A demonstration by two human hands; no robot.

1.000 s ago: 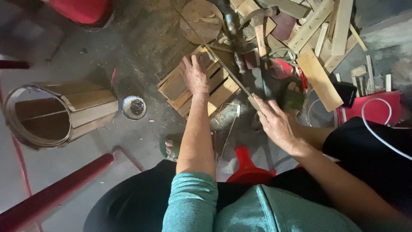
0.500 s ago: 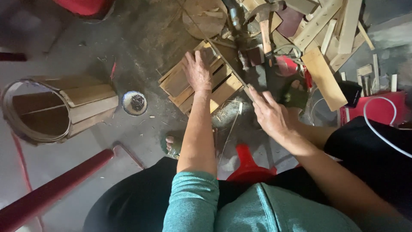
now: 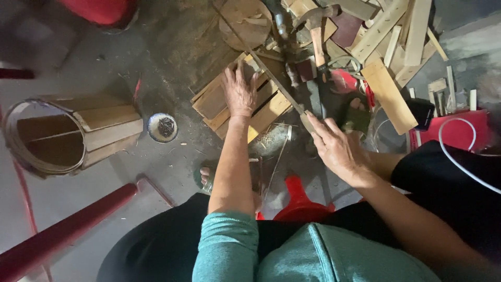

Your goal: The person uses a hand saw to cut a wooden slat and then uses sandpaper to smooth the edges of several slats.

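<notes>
My left hand (image 3: 239,93) lies flat, fingers spread, on a stack of pale wooden slats (image 3: 266,112) on the dusty floor. My right hand (image 3: 336,149) grips the near end of a long thin blade (image 3: 261,60). The blade runs diagonally up and left across the slats, close to my left fingertips. A foot in a sandal (image 3: 206,177) shows below the stack. I sit on a red stool (image 3: 297,201).
A round bucket of curved wooden staves in a metal hoop (image 3: 62,138) lies at left, with a small round tin (image 3: 163,127) beside it. Offcuts and planks (image 3: 389,94) and a hammer (image 3: 317,31) pile up at upper right. A red box with white cable (image 3: 459,136) sits at right, a red bar (image 3: 68,230) at lower left.
My right hand slid slightly forward along the blade's line, then back. My left hand stayed on the slats.
</notes>
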